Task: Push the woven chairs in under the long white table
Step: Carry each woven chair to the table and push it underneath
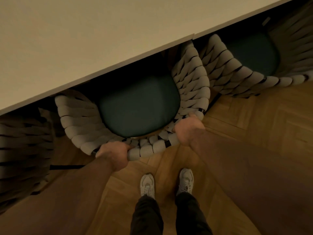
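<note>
While the head camera looked straight down, the scene read from left to right as follows.

Far-left chair: a woven chair [23, 150] stood in deep shadow, its front under the desk edge; how far in could not be told.

Left hand: the left hand [112, 154] was closed over the back rim of the middle chair, fingers [126, 147] wrapped round the thick woven band.

Middle chair: the woven chair [79, 122] sat partly under the long white desk [84, 39], its front hidden by the desk edge.

Seat contents: the curved woven back cupped a dark green cushion [138, 107], most of it showing clear of the desk; nothing else lay on it.

Right hand: the right hand [188, 131] was clamped on the same rim, fingers curled out of sight.

Right chair: another woven chair [225, 72] with its own green cushion [252, 53] stood just beside the middle one, also partly under the desk.

Person: two pale shoes [166, 183] stood on the wooden floor [254, 124] behind the chair.

Step in hand: pushing the middle chair in, judged roughly halfway.

Next move: a level, straight push from both hands, keeping the arms clear of the neighbouring chairs.
</note>
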`<state>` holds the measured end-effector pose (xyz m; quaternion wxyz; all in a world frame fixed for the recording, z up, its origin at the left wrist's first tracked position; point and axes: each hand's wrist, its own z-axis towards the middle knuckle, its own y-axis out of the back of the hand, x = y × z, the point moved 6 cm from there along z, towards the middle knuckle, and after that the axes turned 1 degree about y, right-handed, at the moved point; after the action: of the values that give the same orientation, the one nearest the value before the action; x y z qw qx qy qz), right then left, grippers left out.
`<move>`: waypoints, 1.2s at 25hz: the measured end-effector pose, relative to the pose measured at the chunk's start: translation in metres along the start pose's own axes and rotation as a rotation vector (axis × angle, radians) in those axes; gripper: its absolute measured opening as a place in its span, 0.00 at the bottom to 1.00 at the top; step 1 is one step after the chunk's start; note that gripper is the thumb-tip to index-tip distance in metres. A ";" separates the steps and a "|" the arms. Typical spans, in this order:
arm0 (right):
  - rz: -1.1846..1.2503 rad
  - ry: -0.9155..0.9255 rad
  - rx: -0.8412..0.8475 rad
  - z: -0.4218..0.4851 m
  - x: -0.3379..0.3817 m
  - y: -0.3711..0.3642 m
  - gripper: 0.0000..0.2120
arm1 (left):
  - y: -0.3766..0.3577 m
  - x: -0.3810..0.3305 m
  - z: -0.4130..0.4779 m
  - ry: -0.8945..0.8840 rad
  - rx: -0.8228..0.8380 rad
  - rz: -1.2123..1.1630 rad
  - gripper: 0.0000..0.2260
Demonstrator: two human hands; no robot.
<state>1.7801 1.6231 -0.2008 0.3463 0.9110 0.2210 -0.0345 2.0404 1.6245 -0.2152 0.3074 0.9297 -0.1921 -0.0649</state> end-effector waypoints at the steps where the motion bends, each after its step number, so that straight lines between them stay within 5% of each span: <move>1: 0.007 0.008 -0.005 -0.002 -0.001 0.002 0.14 | 0.000 0.001 0.001 0.010 0.013 -0.004 0.20; 10: 0.059 0.076 -0.029 -0.004 0.006 0.004 0.13 | -0.005 0.009 0.008 0.109 0.151 -0.003 0.26; 21: 0.045 0.080 -0.010 -0.015 0.006 0.008 0.15 | -0.008 0.004 0.010 0.169 0.114 0.171 0.24; 24: 0.159 0.068 -0.192 -0.044 0.010 -0.001 0.27 | -0.002 0.000 -0.002 0.226 0.057 0.220 0.21; 27: 0.395 0.059 -0.196 -0.089 0.006 -0.021 0.37 | 0.012 -0.016 -0.035 0.324 -0.073 0.126 0.19; 30: 0.555 0.023 -0.167 -0.129 -0.021 -0.030 0.29 | 0.021 -0.050 -0.063 0.248 -0.145 -0.038 0.15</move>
<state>1.7362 1.7187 -0.1169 0.4138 0.9053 -0.0307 0.0905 2.0028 1.6635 -0.1520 0.3937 0.9095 -0.1299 0.0309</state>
